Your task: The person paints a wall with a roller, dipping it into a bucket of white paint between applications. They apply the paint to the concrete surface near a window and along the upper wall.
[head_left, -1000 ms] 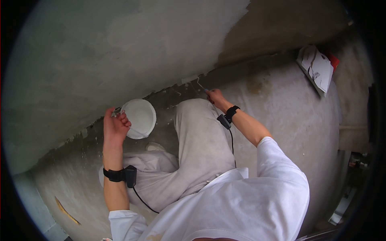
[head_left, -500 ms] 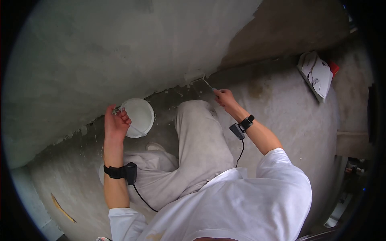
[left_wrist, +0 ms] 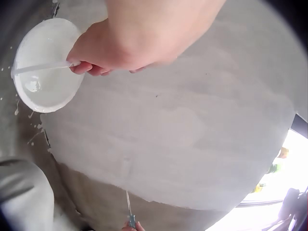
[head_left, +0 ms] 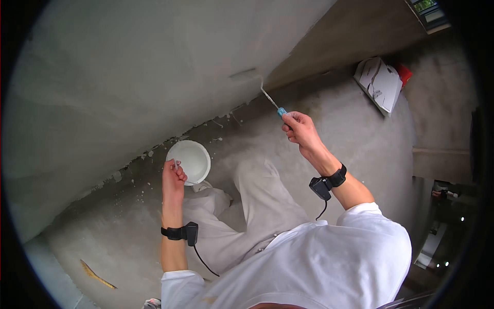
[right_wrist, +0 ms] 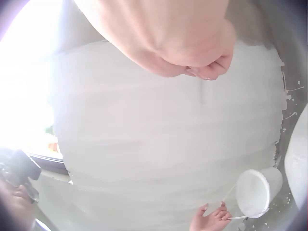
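In the head view, my right hand grips a small paint roller by its blue handle. The roller's bent wire frame reaches to the pale painted wall, with the roller head against it near the darker unpainted part. At my left, a white bucket leans with its mouth toward me, white paint inside. My left hand holds the bucket's white bail handle, fingers curled around it beside the rim. In the right wrist view, my right hand's fingers hide the roller handle.
Paint drips spot the grey floor along the wall's foot. A white folded board stands at the far right with a red object behind it. A thin wooden stick lies at lower left. My knee is bent between both arms.
My right hand has raised the roller from the wall's base up onto the wall. My view has shifted, and the left hand and bucket now appear farther right and lower.
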`<state>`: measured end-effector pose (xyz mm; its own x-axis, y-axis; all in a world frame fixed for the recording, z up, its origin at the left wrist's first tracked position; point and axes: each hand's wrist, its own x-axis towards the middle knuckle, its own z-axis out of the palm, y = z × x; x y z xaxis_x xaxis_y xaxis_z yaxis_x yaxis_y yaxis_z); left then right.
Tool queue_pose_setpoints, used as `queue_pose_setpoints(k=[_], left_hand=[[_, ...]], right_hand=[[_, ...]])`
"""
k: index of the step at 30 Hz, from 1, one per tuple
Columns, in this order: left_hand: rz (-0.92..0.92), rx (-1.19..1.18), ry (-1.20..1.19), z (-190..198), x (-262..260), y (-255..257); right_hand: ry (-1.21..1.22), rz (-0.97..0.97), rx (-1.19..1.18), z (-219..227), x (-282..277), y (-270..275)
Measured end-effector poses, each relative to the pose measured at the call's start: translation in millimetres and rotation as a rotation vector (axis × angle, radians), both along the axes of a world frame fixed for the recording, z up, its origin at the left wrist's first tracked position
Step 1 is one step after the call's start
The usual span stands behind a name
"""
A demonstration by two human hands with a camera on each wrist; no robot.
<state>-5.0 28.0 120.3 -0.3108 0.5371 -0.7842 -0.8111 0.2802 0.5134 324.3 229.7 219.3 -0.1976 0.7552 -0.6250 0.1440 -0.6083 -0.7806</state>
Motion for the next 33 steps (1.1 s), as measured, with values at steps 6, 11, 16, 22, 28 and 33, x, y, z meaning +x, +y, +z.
queue_pose_setpoints(k=[6,11,16,22,28,33], left_hand=[[-0.117,-0.069,-0.012,204,39,82],[-0.139,-0.235,0.033,405,107,251],[-0.101,-0.179,0.067,407,136,228],[-0.072,-0.130,0.068,456,182,244],[-0.067,-0.099,0.051,486,227,271],[-0.157,-0.050,0.062,448,248,309]], right_hand=[[0.000,-0.052,-0.070,159,8,105],[0.097,-0.095,-0.207,288,61,292],[0.138,-0.055,-0.138,255,70,282],[0.310,-0.021,-0.168,292,94,313],[0.318,0.007,-0.282,344,151,300],[0.067,0.254,-0.188,352,219,269]])
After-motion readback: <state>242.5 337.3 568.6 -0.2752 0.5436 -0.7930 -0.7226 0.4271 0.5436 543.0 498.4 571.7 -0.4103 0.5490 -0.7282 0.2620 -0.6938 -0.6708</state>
